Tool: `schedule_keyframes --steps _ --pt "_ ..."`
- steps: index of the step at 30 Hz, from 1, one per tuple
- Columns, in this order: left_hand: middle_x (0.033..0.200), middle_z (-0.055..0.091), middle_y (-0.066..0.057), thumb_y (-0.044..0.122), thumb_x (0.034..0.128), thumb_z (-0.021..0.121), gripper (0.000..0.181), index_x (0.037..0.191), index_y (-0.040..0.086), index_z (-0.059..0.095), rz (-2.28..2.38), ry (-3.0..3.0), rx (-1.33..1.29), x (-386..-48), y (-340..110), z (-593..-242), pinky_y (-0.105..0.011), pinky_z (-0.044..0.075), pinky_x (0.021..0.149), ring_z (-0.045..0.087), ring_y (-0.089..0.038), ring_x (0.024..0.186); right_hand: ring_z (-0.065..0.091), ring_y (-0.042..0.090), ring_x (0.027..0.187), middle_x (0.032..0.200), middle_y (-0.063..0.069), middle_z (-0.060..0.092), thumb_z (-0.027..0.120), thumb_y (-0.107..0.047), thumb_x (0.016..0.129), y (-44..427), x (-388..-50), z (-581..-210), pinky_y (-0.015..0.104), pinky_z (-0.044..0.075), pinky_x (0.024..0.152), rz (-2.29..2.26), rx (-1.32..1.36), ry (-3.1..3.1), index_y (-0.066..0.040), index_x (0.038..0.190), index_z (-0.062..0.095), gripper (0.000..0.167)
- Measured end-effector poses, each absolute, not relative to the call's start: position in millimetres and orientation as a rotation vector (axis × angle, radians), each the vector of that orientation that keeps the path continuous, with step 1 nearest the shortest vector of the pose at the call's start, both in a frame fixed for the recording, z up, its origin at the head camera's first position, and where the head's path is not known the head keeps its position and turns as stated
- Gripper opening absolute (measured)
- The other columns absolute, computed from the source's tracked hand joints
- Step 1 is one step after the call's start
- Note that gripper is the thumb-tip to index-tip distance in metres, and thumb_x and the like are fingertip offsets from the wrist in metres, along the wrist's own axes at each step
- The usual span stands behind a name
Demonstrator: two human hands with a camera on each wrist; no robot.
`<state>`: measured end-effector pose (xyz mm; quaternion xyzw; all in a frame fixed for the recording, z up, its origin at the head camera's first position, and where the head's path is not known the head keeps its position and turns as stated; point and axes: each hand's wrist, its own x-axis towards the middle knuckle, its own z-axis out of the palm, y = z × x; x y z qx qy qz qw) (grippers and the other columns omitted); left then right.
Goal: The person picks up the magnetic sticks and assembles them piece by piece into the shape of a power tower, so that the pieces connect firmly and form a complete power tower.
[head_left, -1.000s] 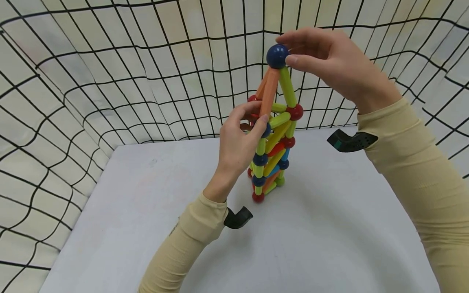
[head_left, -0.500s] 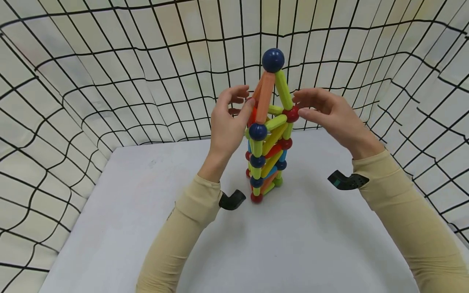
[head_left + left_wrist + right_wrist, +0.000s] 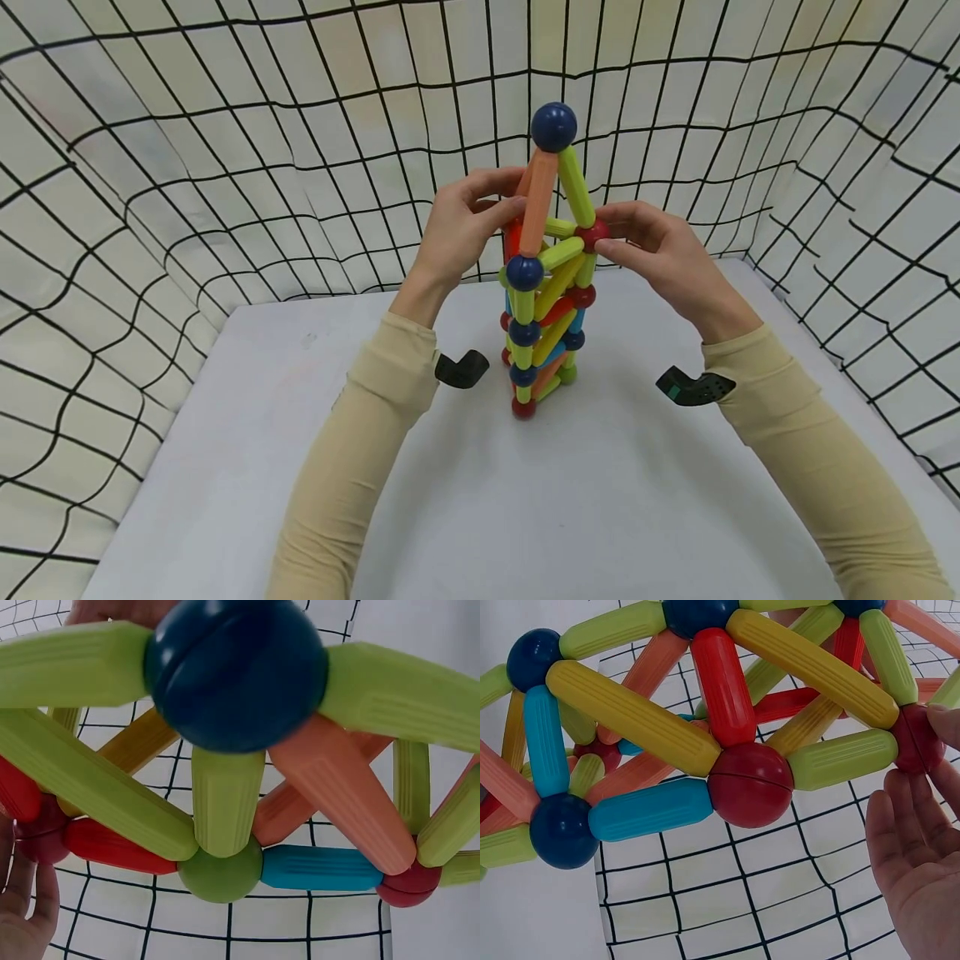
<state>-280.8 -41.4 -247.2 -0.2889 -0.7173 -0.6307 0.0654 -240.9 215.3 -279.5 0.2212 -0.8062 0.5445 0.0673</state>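
A tall toy tower of ribbed sticks and balls [image 3: 555, 287] stands upright, topped by a large blue ball [image 3: 553, 127]. Orange and lime sticks slope down from that ball to the upper joints. On the right, my right hand [image 3: 667, 258] pinches an upper red ball [image 3: 592, 235] between thumb and fingers; the right wrist view shows this same red ball [image 3: 920, 737]. My left hand [image 3: 461, 221] reaches behind the orange stick [image 3: 538, 202]. Its fingers hold a red ball [image 3: 43, 831] in the left wrist view; in the head view the hand covers that joint.
The tower's foot, a red ball [image 3: 523, 407], stands on a white tabletop [image 3: 570, 508]. White walls with a black grid [image 3: 352, 167] enclose the table's back and sides. Black wrist cameras [image 3: 461, 368] jut from both sleeves near the tower.
My right hand has come down from the top blue ball to the red ball below. My left hand has left the front orange stick and moved to the joint behind it.
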Motion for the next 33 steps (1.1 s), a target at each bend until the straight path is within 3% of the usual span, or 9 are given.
schedule_keyframes --steps 20,24,28,33 --pt "0.123 0.06 -0.009 0.013 0.0955 0.064 0.038 0.133 0.007 0.06 -1.934 -2.15 -0.951 -288 -48 -255 -0.032 0.052 0.093 0.06 -0.022 0.11 0.058 0.024 0.111 0.125 0.008 0.058 0.062 -0.022 0.097 217 -241 -283 0.027 0.048 0.095 1.695 0.668 -2.408 -0.011 0.135 0.055 0.039" --pt "0.128 0.057 -0.006 0.014 0.0973 0.06 0.037 0.133 0.007 0.058 -1.829 -2.053 -0.853 -273 -47 -260 -0.029 0.047 0.096 0.052 -0.014 0.116 0.058 0.024 0.11 0.124 0.008 0.058 0.061 -0.02 0.097 218 -242 -283 0.026 0.049 0.094 1.698 0.694 -2.393 -0.011 0.135 0.055 0.039" --pt "0.119 0.057 -0.01 0.014 0.0989 0.054 0.029 0.125 0.0 0.057 -1.635 -1.913 -0.765 -244 -44 -275 -0.034 0.046 0.092 0.052 -0.017 0.109 0.057 0.024 0.111 0.126 0.008 0.058 0.062 -0.019 0.097 217 -242 -283 0.027 0.048 0.095 1.707 0.701 -2.397 -0.011 0.135 0.054 0.04" --pt "0.11 0.053 -0.015 0.016 0.0926 0.065 0.038 0.122 -0.005 0.05 -1.425 -1.947 -0.824 -211 -36 -295 -0.033 0.05 0.078 0.052 -0.024 0.098 0.057 0.024 0.113 0.126 0.007 0.057 0.062 -0.019 0.097 215 -241 -285 0.03 0.047 0.098 1.715 0.692 -2.412 -0.013 0.137 0.051 0.042"
